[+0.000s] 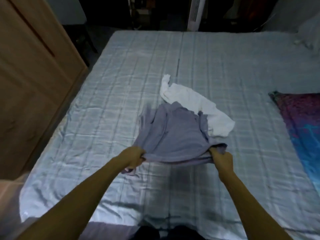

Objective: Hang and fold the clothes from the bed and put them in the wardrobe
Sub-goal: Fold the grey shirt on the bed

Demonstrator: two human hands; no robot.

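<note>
Lavender and creased, the shirt (174,135) overlaps the white garment (195,104), my left hand (136,157) and right hand (221,159) gripping its near hem, spread apart.

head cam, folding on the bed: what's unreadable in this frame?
All head view.
Hidden: near part of white garment, under the lavender garment; type unclear.
Hidden: lavender garment's gripped corners, inside left hand and right hand.
Blurred: its far left edge.
Cut off: patterned cloth by right edge; wardrobe by left edge, interior unseen.
Too dark: room beyond the bed.
</note>
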